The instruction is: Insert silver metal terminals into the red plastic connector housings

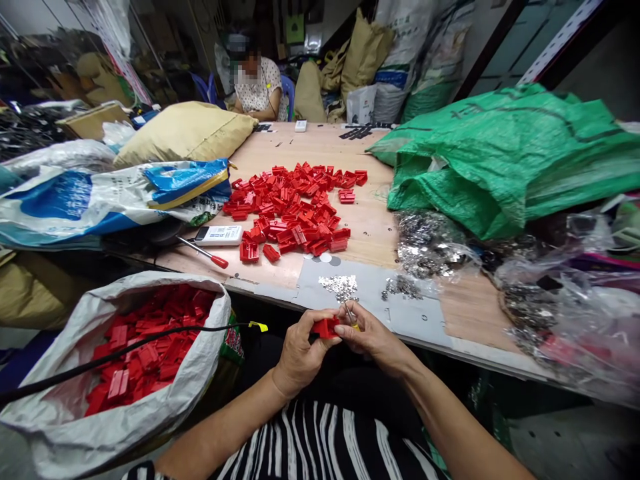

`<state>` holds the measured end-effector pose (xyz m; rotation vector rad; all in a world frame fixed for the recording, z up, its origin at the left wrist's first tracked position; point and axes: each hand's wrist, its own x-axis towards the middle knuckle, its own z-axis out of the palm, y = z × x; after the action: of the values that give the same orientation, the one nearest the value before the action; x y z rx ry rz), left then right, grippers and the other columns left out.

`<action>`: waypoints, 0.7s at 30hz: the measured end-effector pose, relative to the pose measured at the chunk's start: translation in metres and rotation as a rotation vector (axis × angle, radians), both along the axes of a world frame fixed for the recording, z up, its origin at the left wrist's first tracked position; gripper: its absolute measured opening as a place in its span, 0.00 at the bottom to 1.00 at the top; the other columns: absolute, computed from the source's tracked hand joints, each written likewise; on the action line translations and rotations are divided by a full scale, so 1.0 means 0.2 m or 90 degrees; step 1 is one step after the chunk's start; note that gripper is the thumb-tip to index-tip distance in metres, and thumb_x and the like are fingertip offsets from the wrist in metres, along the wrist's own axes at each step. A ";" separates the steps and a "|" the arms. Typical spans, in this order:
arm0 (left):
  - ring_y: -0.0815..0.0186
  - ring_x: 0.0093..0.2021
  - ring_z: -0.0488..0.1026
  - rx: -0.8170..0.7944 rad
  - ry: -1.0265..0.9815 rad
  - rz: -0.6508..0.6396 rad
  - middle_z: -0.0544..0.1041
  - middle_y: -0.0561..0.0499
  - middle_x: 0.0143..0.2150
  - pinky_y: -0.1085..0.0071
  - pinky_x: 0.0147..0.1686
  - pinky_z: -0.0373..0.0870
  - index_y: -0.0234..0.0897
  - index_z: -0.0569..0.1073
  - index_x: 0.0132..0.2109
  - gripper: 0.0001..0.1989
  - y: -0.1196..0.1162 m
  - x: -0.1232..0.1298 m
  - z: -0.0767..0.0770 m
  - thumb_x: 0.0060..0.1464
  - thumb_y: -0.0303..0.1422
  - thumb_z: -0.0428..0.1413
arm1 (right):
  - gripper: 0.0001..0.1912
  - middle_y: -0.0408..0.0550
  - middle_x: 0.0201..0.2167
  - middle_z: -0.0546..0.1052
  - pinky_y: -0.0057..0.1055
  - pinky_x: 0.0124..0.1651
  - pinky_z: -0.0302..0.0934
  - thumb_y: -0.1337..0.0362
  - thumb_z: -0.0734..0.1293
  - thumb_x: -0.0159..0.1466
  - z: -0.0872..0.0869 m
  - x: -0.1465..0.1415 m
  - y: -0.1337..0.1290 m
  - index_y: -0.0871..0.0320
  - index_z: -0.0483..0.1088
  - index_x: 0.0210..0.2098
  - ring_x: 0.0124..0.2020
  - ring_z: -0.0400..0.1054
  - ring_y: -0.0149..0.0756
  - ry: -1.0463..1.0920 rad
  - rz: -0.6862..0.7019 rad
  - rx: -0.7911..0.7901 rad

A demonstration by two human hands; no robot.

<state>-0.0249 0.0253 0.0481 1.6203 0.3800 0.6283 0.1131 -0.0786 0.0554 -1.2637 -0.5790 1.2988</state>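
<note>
My left hand point(301, 352) pinches a small red plastic part point(326, 327) at the front edge of the table. My right hand point(376, 341) is closed around a thin tool with a yellow handle point(356, 327), its metal shaft showing above the fingers. The right fingertips meet the red part, so its near side is partly covered. Just beyond the hands, small shiny metal pieces point(341, 287) lie on a grey sheet point(310, 283), with a darker group of metal pieces point(401, 287) to the right. Farther back spreads a heap of red plastic parts point(300, 213).
At my left stands an open white sack point(45, 407) with red parts inside, a black cable point(125, 355) crossing it. A red-handled screwdriver point(205, 254) lies by a white device point(219, 235). Right are a green sack point(500, 153) and bagged metal pieces point(430, 247). A person point(257, 87) sits opposite.
</note>
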 end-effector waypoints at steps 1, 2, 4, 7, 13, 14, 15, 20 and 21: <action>0.59 0.50 0.75 -0.003 0.000 -0.004 0.78 0.48 0.48 0.65 0.52 0.68 0.43 0.73 0.48 0.15 0.00 0.00 0.00 0.52 0.29 0.60 | 0.24 0.33 0.23 0.58 0.22 0.20 0.34 0.50 0.73 0.55 0.00 0.00 0.00 0.54 0.56 0.36 0.18 0.42 0.22 0.017 0.008 0.004; 0.59 0.50 0.75 -0.009 0.001 -0.006 0.78 0.48 0.48 0.65 0.52 0.68 0.43 0.73 0.48 0.15 -0.01 -0.01 0.00 0.52 0.29 0.60 | 0.23 0.33 0.23 0.59 0.23 0.20 0.34 0.50 0.72 0.55 -0.01 0.00 -0.01 0.54 0.57 0.37 0.18 0.42 0.22 0.032 0.017 0.008; 0.58 0.50 0.74 -0.025 0.002 -0.008 0.78 0.48 0.48 0.64 0.53 0.67 0.42 0.74 0.47 0.14 -0.01 -0.02 0.00 0.52 0.29 0.60 | 0.22 0.34 0.24 0.60 0.23 0.20 0.35 0.52 0.72 0.56 -0.02 -0.01 -0.02 0.54 0.58 0.38 0.18 0.43 0.22 0.058 0.028 0.019; 0.57 0.52 0.73 -0.051 -0.003 -0.018 0.78 0.47 0.49 0.62 0.54 0.66 0.42 0.74 0.46 0.14 -0.02 -0.04 -0.01 0.51 0.28 0.61 | 0.22 0.34 0.23 0.60 0.23 0.20 0.36 0.54 0.73 0.55 -0.04 -0.02 -0.03 0.56 0.60 0.38 0.18 0.44 0.21 0.103 0.031 0.035; 0.56 0.52 0.74 -0.124 -0.025 -0.060 0.79 0.46 0.48 0.60 0.56 0.65 0.40 0.75 0.44 0.13 -0.02 -0.07 -0.02 0.49 0.27 0.63 | 0.24 0.34 0.22 0.58 0.22 0.19 0.34 0.56 0.75 0.52 -0.06 -0.06 -0.05 0.56 0.60 0.39 0.17 0.43 0.20 0.199 0.039 0.047; 0.56 0.52 0.74 -0.133 -0.035 -0.059 0.79 0.45 0.48 0.60 0.56 0.66 0.39 0.75 0.44 0.13 -0.02 -0.08 -0.03 0.49 0.27 0.63 | 0.25 0.34 0.22 0.59 0.22 0.19 0.34 0.55 0.75 0.52 -0.07 -0.07 -0.05 0.57 0.60 0.39 0.17 0.43 0.19 0.205 0.040 0.049; 0.56 0.52 0.74 -0.138 -0.050 -0.059 0.78 0.45 0.48 0.60 0.55 0.66 0.39 0.74 0.44 0.14 -0.02 -0.08 -0.04 0.49 0.27 0.63 | 0.24 0.34 0.22 0.58 0.22 0.19 0.35 0.54 0.75 0.52 -0.07 -0.08 -0.06 0.57 0.61 0.39 0.17 0.43 0.19 0.206 0.039 0.050; 0.60 0.52 0.74 -0.174 -0.085 -0.058 0.77 0.47 0.51 0.62 0.54 0.68 0.40 0.71 0.46 0.14 -0.03 -0.06 -0.08 0.51 0.29 0.61 | 0.23 0.34 0.21 0.61 0.22 0.19 0.38 0.51 0.71 0.56 -0.07 -0.06 -0.06 0.56 0.61 0.42 0.16 0.44 0.21 0.102 0.052 0.031; 0.60 0.52 0.74 -0.192 -0.074 -0.043 0.77 0.47 0.51 0.62 0.54 0.68 0.39 0.70 0.46 0.14 -0.03 -0.05 -0.08 0.52 0.29 0.61 | 0.22 0.37 0.24 0.65 0.22 0.19 0.41 0.50 0.70 0.58 -0.07 -0.04 -0.07 0.55 0.61 0.43 0.17 0.48 0.22 0.034 0.048 0.020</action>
<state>-0.0356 0.0187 0.0317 1.2975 0.3167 0.5809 0.1061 -0.0918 0.0415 -1.1879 -0.6118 1.3773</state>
